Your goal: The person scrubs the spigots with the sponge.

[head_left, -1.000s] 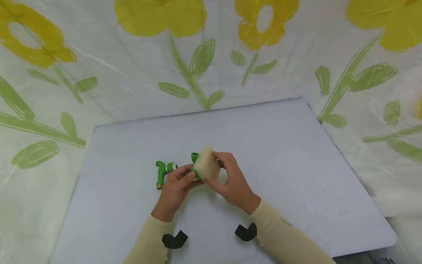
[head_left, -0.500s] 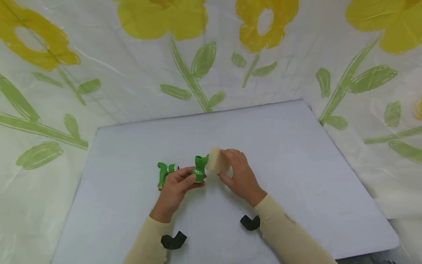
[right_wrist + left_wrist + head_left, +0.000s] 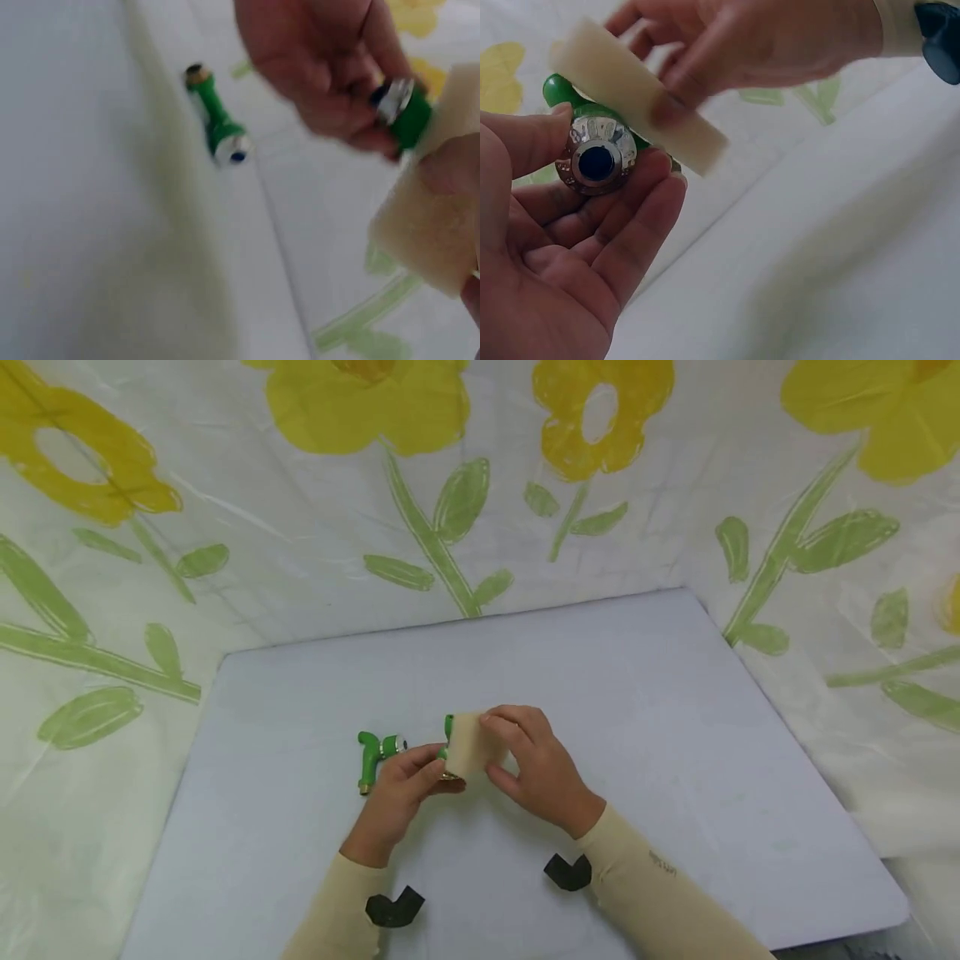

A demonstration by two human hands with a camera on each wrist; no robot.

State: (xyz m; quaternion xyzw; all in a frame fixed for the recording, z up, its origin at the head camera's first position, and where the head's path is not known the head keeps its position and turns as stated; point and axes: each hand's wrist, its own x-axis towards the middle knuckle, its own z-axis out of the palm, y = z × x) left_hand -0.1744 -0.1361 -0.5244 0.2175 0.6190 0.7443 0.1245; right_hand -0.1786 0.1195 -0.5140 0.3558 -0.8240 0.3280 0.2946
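My left hand [image 3: 403, 787] pinches a green tap [image 3: 598, 146] between thumb and fingers. Its silver collar and dark blue end face the left wrist camera. A cream sponge block [image 3: 469, 747] is in my right hand [image 3: 546, 770], thumb on one side and fingers on the other. The sponge lies flat along the tap's side and hides most of it in the head view. On the table to the left lies a second green tap [image 3: 369, 760] with a brass threaded end; neither hand touches it.
A white table [image 3: 675, 735] lies under both hands, its far edge meeting a flower-painted sheet [image 3: 315, 552]. Dark wrist pieces [image 3: 395, 907] show beside both beige sleeves [image 3: 652, 877].
The sponge swung right, baring the held tap half a second ago, then came back left over it. The left hand has stayed nearly in place; the tap on the table has not moved.
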